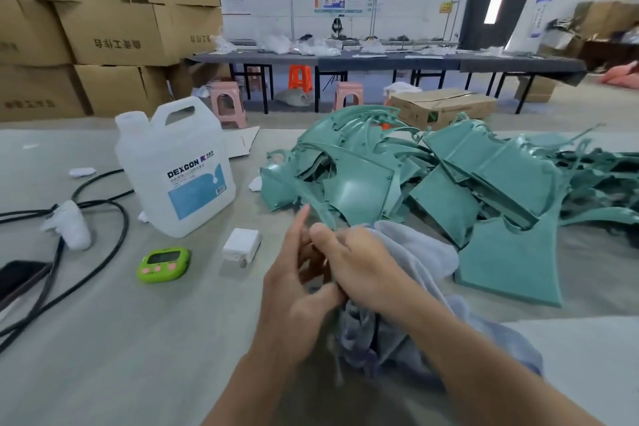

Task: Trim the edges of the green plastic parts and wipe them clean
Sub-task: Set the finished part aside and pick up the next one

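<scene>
A heap of green plastic parts (446,180) covers the right half of the grey table. A thin curved green strip (316,204) runs from that heap down between my hands, its lower end hidden by them. My left hand (294,290) pinches the strip, index finger raised. My right hand (359,263) grips a grey-blue cloth (425,263) folded around the strip. The cloth drapes down under my right forearm. One flat green panel (511,263) lies just right of the cloth.
A white DEXCON jug (176,169) stands left of the heap. Near it lie a white charger block (241,245), a green timer (164,263), black cables (100,242) and a phone (17,275). Cardboard boxes (103,28) are stacked at back left.
</scene>
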Available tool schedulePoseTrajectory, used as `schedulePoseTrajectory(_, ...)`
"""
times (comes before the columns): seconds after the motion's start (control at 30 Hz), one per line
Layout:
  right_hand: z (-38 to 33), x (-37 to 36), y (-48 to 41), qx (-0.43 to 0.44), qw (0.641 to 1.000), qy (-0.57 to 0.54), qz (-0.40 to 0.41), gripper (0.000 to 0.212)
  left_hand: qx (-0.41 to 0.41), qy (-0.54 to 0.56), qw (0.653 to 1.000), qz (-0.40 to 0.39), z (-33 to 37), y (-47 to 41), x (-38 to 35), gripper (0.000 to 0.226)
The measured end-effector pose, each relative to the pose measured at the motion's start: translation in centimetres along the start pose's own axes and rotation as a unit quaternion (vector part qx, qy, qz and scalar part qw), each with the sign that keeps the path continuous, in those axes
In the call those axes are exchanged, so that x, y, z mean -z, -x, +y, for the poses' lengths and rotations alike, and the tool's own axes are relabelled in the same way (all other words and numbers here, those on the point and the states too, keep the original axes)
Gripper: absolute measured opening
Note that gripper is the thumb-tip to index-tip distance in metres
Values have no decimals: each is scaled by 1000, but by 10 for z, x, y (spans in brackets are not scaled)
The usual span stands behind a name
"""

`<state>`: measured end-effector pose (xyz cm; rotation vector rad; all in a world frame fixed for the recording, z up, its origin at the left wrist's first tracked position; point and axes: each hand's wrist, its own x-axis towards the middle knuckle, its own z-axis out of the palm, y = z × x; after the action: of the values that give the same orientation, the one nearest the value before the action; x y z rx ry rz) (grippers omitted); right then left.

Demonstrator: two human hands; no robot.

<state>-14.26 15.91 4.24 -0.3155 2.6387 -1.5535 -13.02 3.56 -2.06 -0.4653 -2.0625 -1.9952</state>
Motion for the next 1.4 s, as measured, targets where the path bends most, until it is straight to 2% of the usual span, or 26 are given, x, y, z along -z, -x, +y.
schedulePoseTrajectory(0.03, 2, 3, 3, 9, 998, 52, -29, 62, 36, 42, 998, 15, 2, -1, 1, 109)
schedulePoseTrajectory(0.07, 4, 8, 7, 22, 990, 138, -24, 67, 78, 79, 993, 39, 2, -3, 1, 115)
schedulePoseTrajectory(0.13, 12, 17, 10, 43, 956, 272, 100, 69, 172, 99, 976, 95, 2, -9, 3, 118)
schedulePoseTrajectory(0.2, 17, 31, 11, 68, 914, 317, 246, 55, 228, 79, 962, 127, 0, -12, 5, 109)
schedulePoseTrajectory(0.23, 21, 39, 12, 74, 887, 360, 279, 43, 239, 70, 959, 137, -2, -13, 7, 103)
schedulePoseTrajectory(0.27, 29, 46, 11, 51, 873, 404, 270, 41, 247, 64, 956, 146, -3, -15, 10, 97)
schedulePoseTrajectory(0.3, 36, 52, 11, -2, 870, 441, 222, 61, 255, 65, 952, 157, -5, -16, 13, 92)
schedulePoseTrajectory(0.33, 45, 53, 10, -49, 874, 457, 159, 79, 265, 80, 946, 169, -7, -17, 15, 89)
schedulePoseTrajectory(0.37, 52, 50, 9, -70, 880, 455, 115, 83, 272, 109, 939, 180, -8, -18, 17, 87)
schedulePoseTrajectory(0.43, 59, 40, 7, -38, 890, 442, 108, 59, 271, 188, 923, 199, -9, -18, 19, 77)
schedulePoseTrajectory(0.5, 54, 43, 4, 39, 887, 436, 146, 25, 254, 237, 911, 222, -7, -19, 21, 40)
schedulePoseTrajectory(0.57, 38, 67, 2, 67, 890, 398, 212, 10, 244, 263, 900, 249, -9, -21, 26, 9)
schedulePoseTrajectory(0.6, 28, 86, 3, 69, 883, 383, 262, 8, 242, 267, 898, 254, -9, -21, 29, 8)
schedulePoseTrajectory(0.7, 1, 156, 11, 87, 822, 380, 415, 12, 220, 259, 904, 262, -8, -20, 35, 11)
schedulePoseTrajectory(0.77, -5, 195, 18, 74, 787, 409, 456, 12, 212, 214, 919, 255, -8, -20, 33, 9)
schedulePoseTrajectory(0.83, 4, 217, 18, 38, 774, 451, 443, 12, 195, 114, 942, 249, -11, -19, 31, 20)
schedulePoseTrajectory(0.9, 17, 220, 18, -59, 771, 523, 358, 22, 145, -33, 963, 226, -11, -17, 27, 35)
schedulePoseTrajectory(0.97, 33, 204, 17, -151, 767, 564, 264, 39, 69, -180, 964, 184, -9, -11, 23, 39)
schedulePoseTrajectory(1.0, 42, 190, 17, -153, 769, 570, 245, 44, 38, -244, 956, 161, -8, -7, 20, 35)
schedulePoseTrajectory(1.03, 50, 173, 16, -120, 779, 562, 251, 43, 14, -300, 944, 140, -6, -3, 17, 30)
schedulePoseTrajectory(1.07, 57, 153, 15, -70, 806, 528, 258, 38, -8, -343, 931, 125, -5, 0, 15, 27)
schedulePoseTrajectory(1.13, 68, 114, 14, -6, 889, 398, 227, 26, -42, -398, 909, 115, -7, 5, 10, 23)
schedulePoseTrajectory(1.2, 82, 89, 8, -8, 933, 304, 193, 28, -36, -440, 890, 112, -9, 6, 9, 20)
schedulePoseTrajectory(1.27, 97, 78, 3, -41, 945, 253, 203, 33, 3, -461, 882, 102, -10, 5, 12, 21)
schedulePoseTrajectory(1.33, 111, 75, -1, -80, 943, 234, 223, 29, 44, -459, 882, 95, -12, 1, 17, 25)
schedulePoseTrajectory(1.4, 126, 77, -4, -112, 920, 299, 226, 26, 80, -447, 885, 103, -13, -5, 20, 28)
